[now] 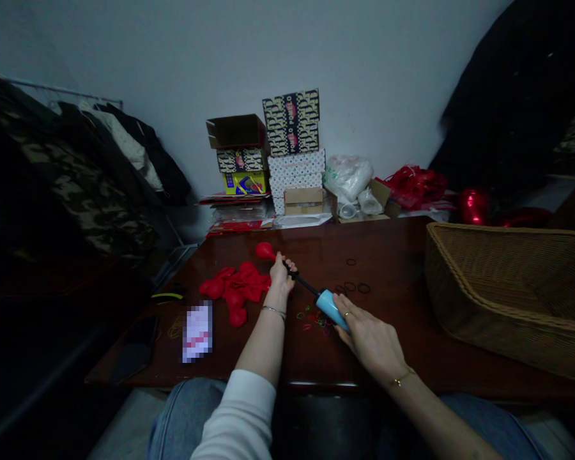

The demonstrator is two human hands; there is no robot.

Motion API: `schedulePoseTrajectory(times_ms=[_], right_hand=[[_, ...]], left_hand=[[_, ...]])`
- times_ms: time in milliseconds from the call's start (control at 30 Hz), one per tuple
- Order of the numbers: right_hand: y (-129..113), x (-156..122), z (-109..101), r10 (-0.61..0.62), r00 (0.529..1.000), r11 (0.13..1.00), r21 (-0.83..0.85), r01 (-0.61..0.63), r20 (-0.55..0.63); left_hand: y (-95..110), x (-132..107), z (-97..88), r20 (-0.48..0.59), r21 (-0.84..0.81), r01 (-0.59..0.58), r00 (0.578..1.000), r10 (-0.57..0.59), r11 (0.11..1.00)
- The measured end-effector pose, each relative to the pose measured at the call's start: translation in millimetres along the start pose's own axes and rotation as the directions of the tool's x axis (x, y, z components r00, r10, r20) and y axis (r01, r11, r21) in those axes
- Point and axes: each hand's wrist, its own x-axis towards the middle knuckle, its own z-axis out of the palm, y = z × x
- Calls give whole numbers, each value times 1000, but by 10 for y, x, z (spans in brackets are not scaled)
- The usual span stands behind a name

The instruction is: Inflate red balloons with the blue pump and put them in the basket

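Note:
A hand balloon pump [330, 308], with a light-blue barrel and black rod, lies slanted between my two hands above the table. My left hand [280, 275] is closed around its black far end. From that hand a red balloon [265, 250] sticks out, slightly swollen; its neck is hidden by my fingers. My right hand [374, 338] grips the blue barrel at the near end. Left of my left hand lies a pile of limp red balloons [237, 286]. Small coloured rubber bands [319, 318] are scattered under the pump.
A wicker basket [498, 338] stands on the table's right side. Thin black rings [363, 289] lie beyond my right hand. At left are a pixelated card [197, 332], a dark phone [137, 345] and a yellow strip [167, 296]. Stacked boxes [294, 172] rise behind the table.

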Motion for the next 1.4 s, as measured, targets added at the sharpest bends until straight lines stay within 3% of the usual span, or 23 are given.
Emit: schedulePoseTrajectory(times_ms=[500, 767, 933, 1400], right_hand=[[-47, 59, 85, 41, 999, 999, -11, -41, 32], [-87, 105, 83, 54, 998, 999, -8, -54, 20], [-107, 103, 63, 25, 1000, 1000, 5, -25, 18], [-84, 30, -100, -13, 999, 999, 33, 11, 37]], left_hand=[[-452, -241, -18, 24, 36, 58, 998, -59, 998], [-562, -350, 5, 25, 90, 59, 998, -62, 994], [-471, -280, -35, 5, 33, 22, 1000, -23, 999], [104, 2, -65, -11, -35, 6, 1000, -6, 999]])
